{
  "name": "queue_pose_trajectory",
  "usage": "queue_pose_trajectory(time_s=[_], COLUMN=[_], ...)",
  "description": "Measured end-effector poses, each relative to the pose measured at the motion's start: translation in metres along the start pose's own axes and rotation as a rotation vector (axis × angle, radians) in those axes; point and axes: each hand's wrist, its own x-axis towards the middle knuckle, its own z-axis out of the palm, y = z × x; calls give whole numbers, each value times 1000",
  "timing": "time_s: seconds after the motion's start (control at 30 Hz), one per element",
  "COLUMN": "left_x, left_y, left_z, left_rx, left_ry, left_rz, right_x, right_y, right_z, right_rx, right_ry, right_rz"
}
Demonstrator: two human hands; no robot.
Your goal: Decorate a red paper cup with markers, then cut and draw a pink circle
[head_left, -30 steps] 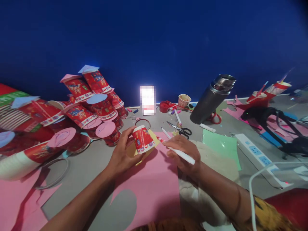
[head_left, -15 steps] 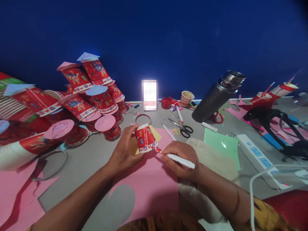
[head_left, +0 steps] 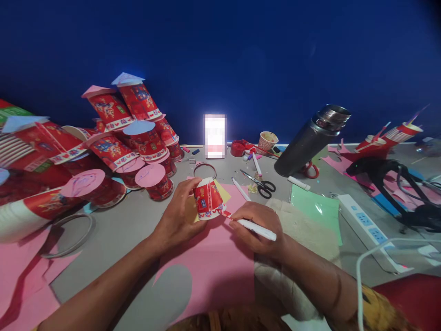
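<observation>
My left hand (head_left: 181, 214) is closed round a red paper cup (head_left: 209, 197), tilted, with a white band of red and purple marks along its lower rim. My right hand (head_left: 260, 227) grips a white marker pen (head_left: 257, 228) whose red tip end meets the cup's band at the right. Below both hands lies a sheet of pink paper (head_left: 220, 271) with a round hole cut in it. A piece of yellow paper (head_left: 222, 191) shows behind the cup. Another white marker (head_left: 240, 188) rests just beyond my right hand.
Stacked red cups (head_left: 144, 142) with paper tops stand at the left. Black scissors (head_left: 263, 186), a dark flask (head_left: 310, 140), green paper (head_left: 315, 209), a power strip (head_left: 370, 230) and a black glue gun (head_left: 389, 184) lie rightward. A lit, blurred screen (head_left: 216, 136) stands at the back.
The marker tip has shifted slightly along the cup's band, and my right hand has moved a little left. The cup stays held in nearly the same place.
</observation>
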Motion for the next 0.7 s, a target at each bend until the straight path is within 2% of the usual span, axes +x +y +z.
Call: queue_pose_trajectory(time_s=[0.7], left_x=[0], left_y=[-1], left_z=[0], left_rx=[31], left_ry=[17], left_rz=[58], right_x=[1], right_y=[0], right_z=[2], right_rx=[-2], right_ry=[6], right_rz=[-31])
